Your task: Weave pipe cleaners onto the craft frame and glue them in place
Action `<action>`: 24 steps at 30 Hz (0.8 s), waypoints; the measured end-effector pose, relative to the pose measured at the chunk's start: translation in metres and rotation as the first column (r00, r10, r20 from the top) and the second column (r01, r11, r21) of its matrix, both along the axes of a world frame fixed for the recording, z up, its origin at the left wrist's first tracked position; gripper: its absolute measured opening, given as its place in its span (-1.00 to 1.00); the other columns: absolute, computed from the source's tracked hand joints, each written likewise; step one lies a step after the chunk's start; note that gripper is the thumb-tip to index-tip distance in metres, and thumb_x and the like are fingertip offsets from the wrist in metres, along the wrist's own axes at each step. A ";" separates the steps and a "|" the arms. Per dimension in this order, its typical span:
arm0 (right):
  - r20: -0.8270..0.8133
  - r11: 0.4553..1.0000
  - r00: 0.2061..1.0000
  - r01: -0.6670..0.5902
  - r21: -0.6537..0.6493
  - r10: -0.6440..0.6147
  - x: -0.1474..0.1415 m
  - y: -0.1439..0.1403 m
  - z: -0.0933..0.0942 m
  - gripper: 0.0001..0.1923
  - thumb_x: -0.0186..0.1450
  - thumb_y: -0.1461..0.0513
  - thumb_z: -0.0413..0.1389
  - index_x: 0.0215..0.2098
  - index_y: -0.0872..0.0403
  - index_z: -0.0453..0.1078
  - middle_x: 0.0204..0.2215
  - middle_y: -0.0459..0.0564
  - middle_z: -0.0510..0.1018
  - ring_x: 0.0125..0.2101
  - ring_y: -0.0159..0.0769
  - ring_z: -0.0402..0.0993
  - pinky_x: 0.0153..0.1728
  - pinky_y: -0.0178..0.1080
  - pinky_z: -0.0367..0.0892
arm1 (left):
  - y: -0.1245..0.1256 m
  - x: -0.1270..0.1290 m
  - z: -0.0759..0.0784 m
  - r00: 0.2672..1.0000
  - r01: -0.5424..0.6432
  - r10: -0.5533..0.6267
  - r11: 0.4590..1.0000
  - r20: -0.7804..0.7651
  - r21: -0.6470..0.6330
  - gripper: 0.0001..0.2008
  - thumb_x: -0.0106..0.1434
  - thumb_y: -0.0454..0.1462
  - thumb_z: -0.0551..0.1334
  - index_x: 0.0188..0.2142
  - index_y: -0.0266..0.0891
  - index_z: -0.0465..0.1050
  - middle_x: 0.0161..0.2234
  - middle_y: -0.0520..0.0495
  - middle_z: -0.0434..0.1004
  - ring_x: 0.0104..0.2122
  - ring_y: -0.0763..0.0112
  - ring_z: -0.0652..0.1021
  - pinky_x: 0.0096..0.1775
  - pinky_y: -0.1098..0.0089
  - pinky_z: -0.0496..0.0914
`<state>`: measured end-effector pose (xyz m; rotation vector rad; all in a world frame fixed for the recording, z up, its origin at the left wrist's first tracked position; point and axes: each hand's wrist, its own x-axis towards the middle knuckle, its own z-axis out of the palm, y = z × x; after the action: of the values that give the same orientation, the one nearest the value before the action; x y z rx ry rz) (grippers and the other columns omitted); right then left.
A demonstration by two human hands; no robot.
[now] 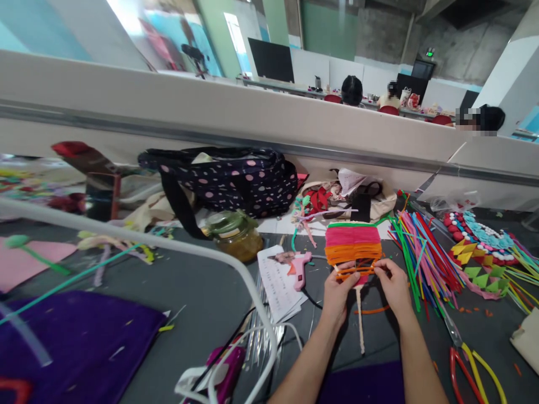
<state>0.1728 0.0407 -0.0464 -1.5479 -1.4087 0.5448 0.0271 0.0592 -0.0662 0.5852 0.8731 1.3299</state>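
Between my hands is a fan-shaped craft (353,240) with a green top edge, pink and orange rows of fuzzy pipe cleaner and a pale stick handle hanging down. My left hand (340,289) grips its lower left side, thumb across the front. At the lower right edge, the fingers of my right hand (392,283) pinch an orange pipe cleaner (365,270) that crosses the open lower part of the frame. Another orange strip (373,310) lies beneath, behind the handle. A pink glue gun (300,270) rests on printed paper (278,294) left of my hands.
Loose coloured pipe cleaners (427,252) are heaped at right, with red-and-yellow-handled pliers (467,365) nearer me. A glass jar (236,235) and a patterned bag (236,182) stand behind. A white tubular frame (210,247) curves across the left side. Several people sit beyond the partition (252,120).
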 end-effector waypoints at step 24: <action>0.208 0.997 0.977 -0.051 0.062 0.037 -0.002 0.001 -0.002 -0.78 0.31 0.25 -0.07 -0.34 0.01 0.41 -0.37 -0.01 0.46 -0.26 -0.21 0.36 -0.20 -0.20 0.23 | 0.000 0.003 -0.008 1.000 -0.015 0.015 1.000 0.008 -0.026 -0.61 -0.18 -0.34 0.45 -0.29 -0.31 0.48 -0.39 -0.04 0.56 -0.42 0.42 0.54 -0.25 0.36 0.39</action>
<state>0.1705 0.0420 -0.0482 -1.5574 -1.6053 0.3660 0.0300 0.0593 -0.0738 0.5538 0.8880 1.3321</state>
